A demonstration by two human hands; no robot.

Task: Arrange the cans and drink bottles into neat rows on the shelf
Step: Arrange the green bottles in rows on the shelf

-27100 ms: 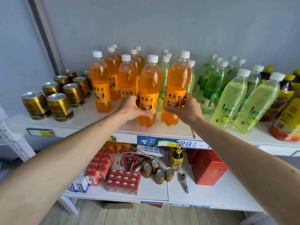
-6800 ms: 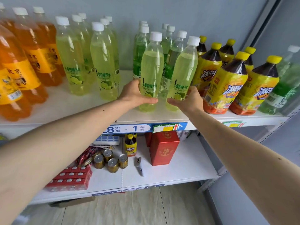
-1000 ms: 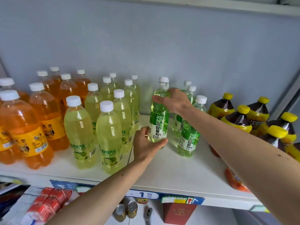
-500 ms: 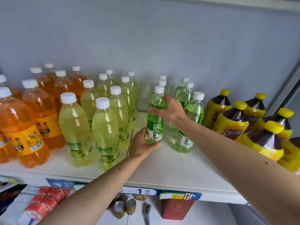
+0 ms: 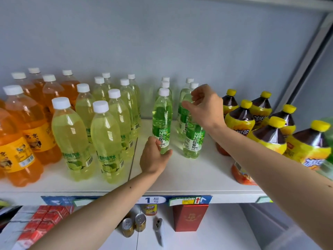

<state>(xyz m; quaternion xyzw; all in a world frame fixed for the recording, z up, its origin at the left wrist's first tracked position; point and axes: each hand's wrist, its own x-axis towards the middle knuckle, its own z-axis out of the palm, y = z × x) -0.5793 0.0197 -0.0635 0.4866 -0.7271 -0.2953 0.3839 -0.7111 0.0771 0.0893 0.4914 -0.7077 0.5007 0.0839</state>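
On the white shelf [image 5: 191, 179] stand two columns of green grape bottles with white caps. My left hand [image 5: 154, 158] grips the base of the front bottle of the left column [image 5: 162, 118], which stands upright on the shelf. Fingers apart and holding nothing, my right hand [image 5: 205, 105] hovers at neck height in front of the right column. It hides the cap of that column's front bottle [image 5: 194, 139]. Orange soda bottles [image 5: 30, 129] and pale lime bottles [image 5: 106, 139] stand in rows to the left.
Large iced-tea bottles with yellow caps [image 5: 270, 136] crowd the shelf's right end, some near the front edge. On the lower shelf there are two gold cans [image 5: 134, 225], a red box [image 5: 189, 218] and red cartons [image 5: 38, 224]. A grey wall backs the shelf.
My right hand has let go of the green bottle's shoulder and moved right, opening. My left hand stays on the bottle's base. The bottle now stands in line with those behind it.
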